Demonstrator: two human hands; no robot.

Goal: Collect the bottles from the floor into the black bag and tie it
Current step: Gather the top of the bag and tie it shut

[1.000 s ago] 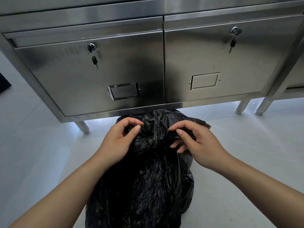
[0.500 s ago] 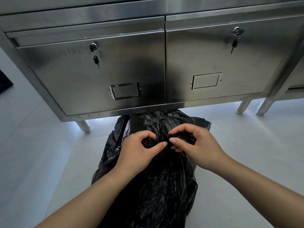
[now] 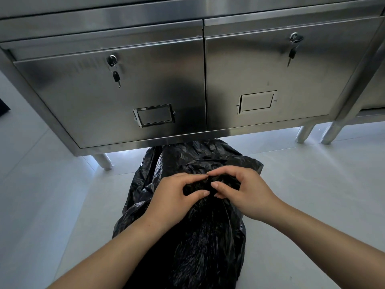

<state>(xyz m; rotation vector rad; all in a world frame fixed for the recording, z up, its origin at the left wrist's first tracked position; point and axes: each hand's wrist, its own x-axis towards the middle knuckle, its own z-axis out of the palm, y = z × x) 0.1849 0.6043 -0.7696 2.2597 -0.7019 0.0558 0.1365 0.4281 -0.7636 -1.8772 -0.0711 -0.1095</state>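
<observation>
A full black bag (image 3: 200, 243) stands on the pale floor in front of me, its loose top flopping toward the cabinet. My left hand (image 3: 175, 199) and my right hand (image 3: 241, 190) meet over the bunched neck of the bag. Both pinch the gathered black plastic between thumb and fingers, fingertips nearly touching. No bottles are visible; the bag hides whatever is inside.
A stainless steel cabinet (image 3: 162, 84) with two locked doors, keys hanging in the locks, stands right behind the bag on round legs (image 3: 103, 161). More steel legs (image 3: 304, 133) are at the right. Pale tiled floor (image 3: 312, 195) lies on both sides.
My left hand moved right from the bag's left side to meet my right hand at the bunched neck. The bag's top sank lower and both hands closed on the plastic.
</observation>
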